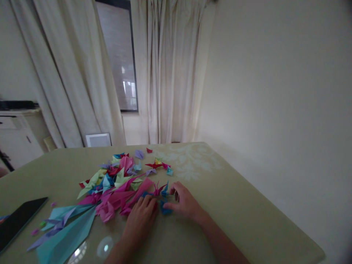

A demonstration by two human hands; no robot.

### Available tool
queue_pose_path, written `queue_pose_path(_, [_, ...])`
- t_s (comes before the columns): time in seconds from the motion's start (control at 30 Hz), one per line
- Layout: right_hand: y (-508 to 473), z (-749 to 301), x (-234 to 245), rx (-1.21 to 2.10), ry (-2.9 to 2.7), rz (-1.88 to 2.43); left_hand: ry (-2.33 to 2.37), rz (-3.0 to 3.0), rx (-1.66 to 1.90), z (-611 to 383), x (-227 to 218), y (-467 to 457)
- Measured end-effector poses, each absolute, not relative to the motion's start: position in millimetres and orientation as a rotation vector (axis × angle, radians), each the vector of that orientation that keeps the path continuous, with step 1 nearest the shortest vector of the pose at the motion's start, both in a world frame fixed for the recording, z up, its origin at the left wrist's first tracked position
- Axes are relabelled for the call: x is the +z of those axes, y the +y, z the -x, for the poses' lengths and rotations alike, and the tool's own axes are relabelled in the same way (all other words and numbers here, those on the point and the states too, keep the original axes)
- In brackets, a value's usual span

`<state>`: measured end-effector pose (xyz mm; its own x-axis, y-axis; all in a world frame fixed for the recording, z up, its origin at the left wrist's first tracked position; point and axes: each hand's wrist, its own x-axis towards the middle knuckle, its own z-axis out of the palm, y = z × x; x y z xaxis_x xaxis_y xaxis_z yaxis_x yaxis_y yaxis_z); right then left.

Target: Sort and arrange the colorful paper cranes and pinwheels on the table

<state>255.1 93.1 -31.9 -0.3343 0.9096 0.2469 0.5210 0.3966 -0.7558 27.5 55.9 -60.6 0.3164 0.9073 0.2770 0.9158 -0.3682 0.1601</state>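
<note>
My left hand [141,216] rests palm down at the right edge of a pile of folded paper [118,198], its fingers stretched over pink and blue pieces. Just beyond those fingers lies a magenta paper crane [157,190]. My right hand [188,204] curves around the right side of a few blue folded papers, thumb and fingers apart. Its thumb tip meets or overlaps one blue folded paper [165,208]. Another blue folded piece [165,189] stands near its fingertips. What lies beneath the left fingers is hidden.
Large turquoise folded paper [68,227] and a purple one [56,229] lie at the front left, near a dark tablet-like slab [23,216]. Smaller pieces, including a red crane [154,165], lie farther back on the table [247,220]. A wall [275,91] runs along the right.
</note>
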Motion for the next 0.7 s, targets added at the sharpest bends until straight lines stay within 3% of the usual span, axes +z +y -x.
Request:
queue_pose_path(0.17, [87.4, -259.3, -28.3, 0.704, -2.259, 1.244, -1.804, 2.654, -0.607, -9.7, -70.8, 61.5])
queue_pose_path(0.43, [96.7, -268.4, -28.3, 0.628, -2.254, 1.3, -1.751, 2.607, -0.659, -4.5, -49.1, 52.3])
queue_pose_path(0.7, [96.8, -269.7, -24.1, 0.536, -2.087, 1.194, -1.722, 2.642, -1.574, -16.4, -31.3, 46.4])
